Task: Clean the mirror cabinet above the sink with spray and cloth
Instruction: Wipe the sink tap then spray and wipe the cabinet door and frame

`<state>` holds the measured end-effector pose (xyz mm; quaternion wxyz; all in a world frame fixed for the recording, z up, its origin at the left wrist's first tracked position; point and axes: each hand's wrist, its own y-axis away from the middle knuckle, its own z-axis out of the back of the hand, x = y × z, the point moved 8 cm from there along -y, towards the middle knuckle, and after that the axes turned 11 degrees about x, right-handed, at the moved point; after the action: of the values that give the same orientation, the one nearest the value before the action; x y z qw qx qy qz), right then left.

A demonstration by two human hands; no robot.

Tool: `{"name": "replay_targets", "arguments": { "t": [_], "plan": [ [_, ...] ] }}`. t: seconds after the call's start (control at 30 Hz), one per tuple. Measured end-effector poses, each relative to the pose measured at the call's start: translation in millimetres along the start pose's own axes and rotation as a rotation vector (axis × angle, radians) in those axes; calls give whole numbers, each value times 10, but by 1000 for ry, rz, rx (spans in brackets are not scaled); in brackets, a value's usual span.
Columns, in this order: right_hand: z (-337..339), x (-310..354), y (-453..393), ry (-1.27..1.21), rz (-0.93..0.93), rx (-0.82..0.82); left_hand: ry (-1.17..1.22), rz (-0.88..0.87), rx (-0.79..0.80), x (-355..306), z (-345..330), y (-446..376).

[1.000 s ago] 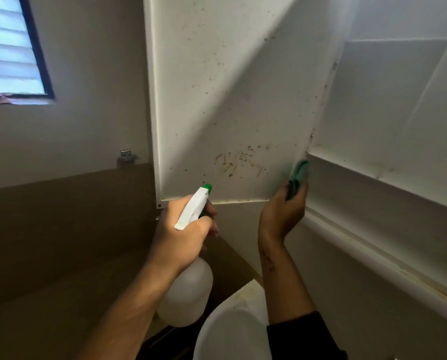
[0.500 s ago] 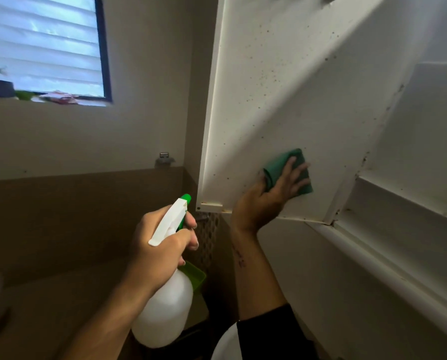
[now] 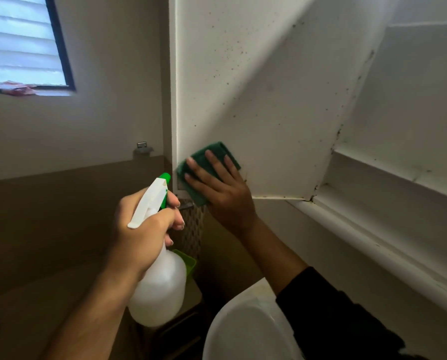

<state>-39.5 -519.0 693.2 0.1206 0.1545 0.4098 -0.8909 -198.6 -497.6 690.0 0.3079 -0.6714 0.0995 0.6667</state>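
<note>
Up close, I see my right hand pressing a green cloth flat against the inner face of the open cabinet door, at its lower left corner; the fingers lie straight and spread over the cloth, and part of the cloth hangs past the door's bottom edge. My left hand grips the neck of a white spray bottle, fingers curled round the trigger, with the green nozzle just beside the cloth and pointing up toward the door. The door's white surface is speckled with small dark spots, thickest along its hinge side on the right, where it meets the cabinet. A white shelf runs across the cabinet's interior, with grime along its corner. Below the hands, a white sink rim curves up, partly covered by my black sleeve. Behind the bottle sits a green container, mostly hidden, and a patterned strip of wall. To the left, a window with white blinds has something pink on its sill. A small metal fitting is fixed to the wall near the door's edge.
</note>
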Motion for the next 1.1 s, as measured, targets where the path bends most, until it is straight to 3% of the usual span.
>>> {"name": "replay_targets", "arguments": {
  "t": [0.17, 0.43, 0.6, 0.93, 1.1],
  "plan": [
    [9, -242, 312, 156, 231, 160, 24, -7, 20, -6, -107, -50],
    [207, -666, 765, 181, 172, 242, 46, -17, 58, 31, -174, -101],
    [369, -859, 1010, 203, -16, 191, 46, -11, 80, 89, -205, -107],
    [547, -954, 1342, 119, -632, -11, 42, -11, 100, 103, -197, -57],
    [622, -1023, 1432, 167, -783, 27, 24, 4, 103, 136, -131, -7]
  ]
}}
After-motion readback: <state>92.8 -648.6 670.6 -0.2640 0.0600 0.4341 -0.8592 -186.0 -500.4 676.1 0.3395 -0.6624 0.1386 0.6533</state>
